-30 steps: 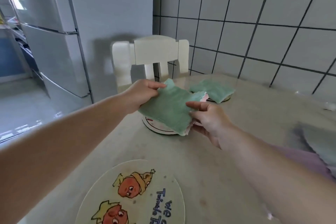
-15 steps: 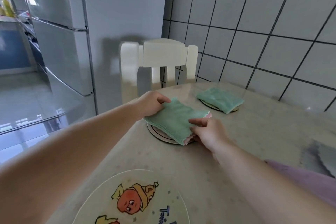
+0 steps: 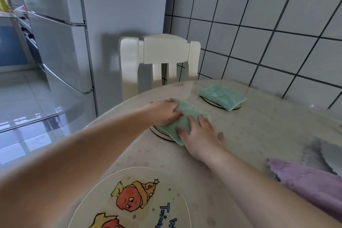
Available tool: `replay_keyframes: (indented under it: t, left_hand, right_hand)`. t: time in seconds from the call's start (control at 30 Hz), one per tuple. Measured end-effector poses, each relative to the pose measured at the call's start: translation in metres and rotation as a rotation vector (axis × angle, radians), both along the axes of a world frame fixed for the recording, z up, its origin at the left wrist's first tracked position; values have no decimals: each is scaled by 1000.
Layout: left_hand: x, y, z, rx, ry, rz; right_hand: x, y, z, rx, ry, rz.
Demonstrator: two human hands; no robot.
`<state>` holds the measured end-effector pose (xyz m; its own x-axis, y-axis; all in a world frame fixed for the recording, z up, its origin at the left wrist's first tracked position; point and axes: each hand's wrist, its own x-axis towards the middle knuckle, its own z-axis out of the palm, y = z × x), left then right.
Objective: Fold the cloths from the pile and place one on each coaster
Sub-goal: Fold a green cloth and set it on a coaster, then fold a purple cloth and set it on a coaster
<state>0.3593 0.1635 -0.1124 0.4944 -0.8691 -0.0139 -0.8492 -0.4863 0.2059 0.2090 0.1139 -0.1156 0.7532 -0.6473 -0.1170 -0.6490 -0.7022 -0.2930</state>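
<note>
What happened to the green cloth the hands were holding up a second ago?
Both hands lowered the folded green cloth onto the near coaster. The left hand and right hand now press it flat. The other green cloth stayed on the far coaster.

A pale, speckled round table (image 3: 259, 131) is seen, on which three coasters are laid: a near one printed with cartoon figures (image 3: 129, 200), a middle one (image 3: 160, 134) and a far one (image 3: 212, 102). A purple cloth (image 3: 305, 181) and a grey cloth (image 3: 325, 153) are spread at the right edge.
</note>
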Motion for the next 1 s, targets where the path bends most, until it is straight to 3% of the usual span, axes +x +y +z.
replay_keyframes:
  t: [0.2, 0.27, 0.37, 0.47, 0.53, 0.77, 1.0]
  left_hand:
    - [-3, 4, 1, 81, 10, 63]
    - [-3, 5, 5, 46, 5, 86]
    - [-13, 10, 18, -196, 34, 80]
    - [-45, 20, 42, -429, 416, 39]
    - [-74, 26, 57, -468, 681, 16]
    - [-175, 36, 81, -469, 752, -199]
    - [-278, 40, 77, -198, 735, -409]
  right_hand:
    - [-6, -1, -4, -26, 31, 5]
    - [-10, -4, 3, -26, -99, -4]
    - [-30, -8, 14, 6, -370, -5]
    - [-59, -10, 27, 69, -574, -48]
    - [-84, -9, 37, 123, -667, -124]
    - [-193, 4, 61, 61, -693, -108]
    - [-321, 9, 70, -27, -703, -185]
